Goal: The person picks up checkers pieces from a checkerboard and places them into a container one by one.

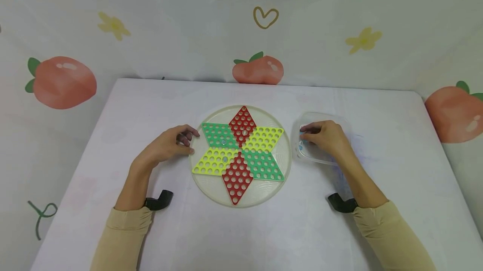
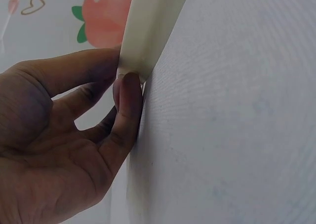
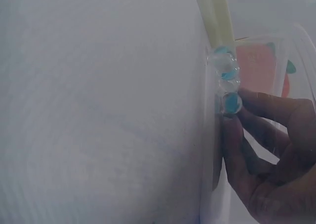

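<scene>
A round cream Chinese checkers board [image 1: 203,189] lies on the table, its star of red, green and yellow points drilled with holes. My left hand [image 1: 170,143] is at its left edge, thumb and curled fingers on the rim [image 2: 148,31]. Inside a clear plastic box [image 1: 320,115] to the right, my right hand [image 1: 327,136] pinches a clear and blue marble [image 3: 233,102] between thumb and finger. More marbles [image 3: 224,61] sit beside it in the box. One marble [image 1: 223,142] rests on the upper left green point, another [image 1: 225,159] on the lower left yellow point.
The white table [image 1: 241,237] extends around the board and box, with its far edge against a patterned cloth [image 1: 181,44]. Black wrist devices [image 1: 160,200] show at both cuffs. The box stands close to the board's right rim.
</scene>
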